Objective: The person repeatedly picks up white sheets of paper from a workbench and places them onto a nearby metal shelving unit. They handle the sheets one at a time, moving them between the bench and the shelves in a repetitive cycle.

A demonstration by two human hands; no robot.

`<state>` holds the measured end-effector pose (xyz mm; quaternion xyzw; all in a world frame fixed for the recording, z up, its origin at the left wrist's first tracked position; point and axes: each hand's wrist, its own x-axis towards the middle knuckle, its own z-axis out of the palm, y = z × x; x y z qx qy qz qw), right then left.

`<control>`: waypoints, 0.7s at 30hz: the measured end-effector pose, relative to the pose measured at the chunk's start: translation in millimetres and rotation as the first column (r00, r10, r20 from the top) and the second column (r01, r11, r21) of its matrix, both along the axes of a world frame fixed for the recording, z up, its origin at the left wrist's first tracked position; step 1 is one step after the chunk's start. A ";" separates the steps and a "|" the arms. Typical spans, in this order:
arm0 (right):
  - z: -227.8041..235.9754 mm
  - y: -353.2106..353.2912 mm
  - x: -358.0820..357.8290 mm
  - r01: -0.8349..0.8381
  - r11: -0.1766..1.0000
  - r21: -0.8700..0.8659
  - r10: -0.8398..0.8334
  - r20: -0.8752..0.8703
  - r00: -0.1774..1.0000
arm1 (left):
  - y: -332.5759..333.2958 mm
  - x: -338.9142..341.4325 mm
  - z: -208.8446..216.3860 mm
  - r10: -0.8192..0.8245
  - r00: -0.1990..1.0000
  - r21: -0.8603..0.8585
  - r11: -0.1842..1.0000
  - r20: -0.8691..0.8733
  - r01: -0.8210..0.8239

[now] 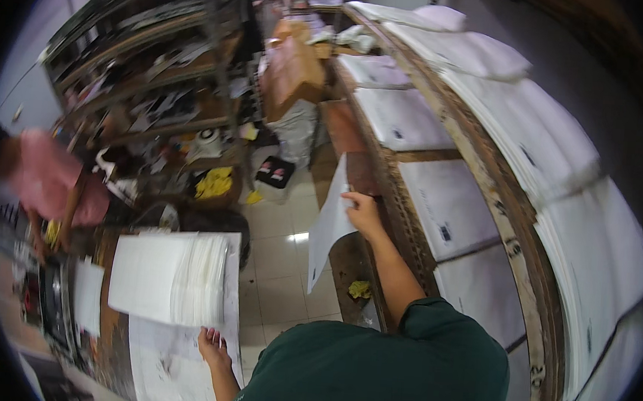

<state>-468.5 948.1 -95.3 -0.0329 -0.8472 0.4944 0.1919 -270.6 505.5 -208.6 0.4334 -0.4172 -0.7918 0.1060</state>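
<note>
A thin white sheet [332,227] hangs upright over the aisle, pinched at its right edge by my right hand [365,215]. Its lower end tapers and bends to the left. My left hand [214,348] is low on the left, fingers loosely curled and apart, with nothing visible in them. Just beyond those fingers is the near corner of a thick stack of white sheets [148,274], fanned along its right side. The stack rests on a table [113,350] partly covered by a large white, smudged sheet [168,372].
A wooden rack [487,175] on the right carries several piles of white sheets [452,202]. Metal shelving [145,61] full of clutter stands at the far left. A person in a pink shirt [58,178] works beyond the table. Cardboard boxes [293,72] and bags line the aisle's far end.
</note>
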 end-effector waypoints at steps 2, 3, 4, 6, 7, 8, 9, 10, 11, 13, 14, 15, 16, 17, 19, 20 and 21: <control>3.2 6.2 5.5 0.041 0.999 -0.034 -0.036 0.154 0.987 | -2.5 -17.8 11.3 -0.042 0.999 -0.023 0.999 -0.028 0.041; 3.4 9.7 10.0 0.043 0.999 -0.013 -0.042 0.088 0.995 | -3.4 -27.3 16.5 -0.051 0.998 -0.034 0.998 -0.042 0.049; -0.2 12.4 14.6 0.050 0.999 -0.018 -0.048 0.093 0.994 | -4.6 -34.2 19.5 -0.054 0.997 -0.038 0.998 -0.057 0.052; -7.1 18.4 19.4 0.058 0.998 -0.028 -0.055 0.099 0.994 | -4.3 -53.5 28.6 -0.056 0.994 -0.048 0.998 -0.091 0.051; -11.3 20.1 23.3 0.061 0.998 -0.011 -0.060 0.074 0.995 | -3.7 -58.8 33.6 -0.072 0.992 -0.049 0.997 -0.105 0.067; -14.6 22.0 26.4 0.064 0.998 0.006 -0.064 0.048 0.997 | -4.1 -63.7 33.9 -0.082 0.990 -0.043 0.996 -0.117 0.077; -16.9 24.2 27.5 0.065 0.998 0.023 -0.066 0.021 0.998 | -4.6 -68.9 34.2 -0.090 0.987 -0.037 0.996 -0.130 0.086; -12.8 21.1 30.1 0.082 0.996 0.045 -0.085 0.085 0.993 | -7.0 -70.4 34.7 -0.091 0.986 -0.030 0.996 -0.141 0.087; -6.1 16.5 32.6 0.094 0.993 0.068 -0.103 0.147 0.984 | -9.5 -72.5 35.0 -0.091 0.986 -0.028 0.996 -0.141 0.088; -6.4 11.7 31.0 0.082 0.995 0.060 -0.092 0.180 0.979 | -15.5 -70.8 32.1 -0.072 0.988 -0.021 0.997 -0.137 0.070; -10.1 12.7 28.9 0.057 0.998 0.029 -0.061 0.151 0.987 | -19.5 -76.8 27.3 -0.080 0.986 -0.028 0.997 -0.145 0.077; -7.7 8.7 28.2 0.052 0.997 0.049 -0.060 0.162 0.985 | -24.6 -75.8 22.3 -0.058 0.989 -0.030 0.998 -0.132 0.055; -12.5 9.1 23.9 0.034 0.998 0.050 -0.040 0.125 0.991 | -23.4 -71.8 28.7 -0.055 0.986 -0.036 0.998 -0.155 0.049; -16.3 11.0 28.1 0.026 0.997 0.071 -0.030 0.043 0.999 | -25.2 -73.6 32.8 -0.030 0.991 -0.016 0.999 -0.132 0.028; -18.7 10.7 30.9 -0.041 0.995 0.086 0.035 0.065 0.997 | -37.0 -65.5 27.2 0.044 0.990 -0.011 0.999 -0.132 -0.046; -30.1 16.9 31.1 -0.055 0.998 -0.005 0.055 0.047 0.997 | -37.5 -64.6 27.7 0.066 0.988 -0.030 0.997 -0.141 -0.071; -31.3 14.9 27.5 -0.067 0.998 -0.018 0.069 0.074 0.995 | -42.6 -67.2 31.1 0.106 0.985 -0.020 0.994 -0.133 -0.110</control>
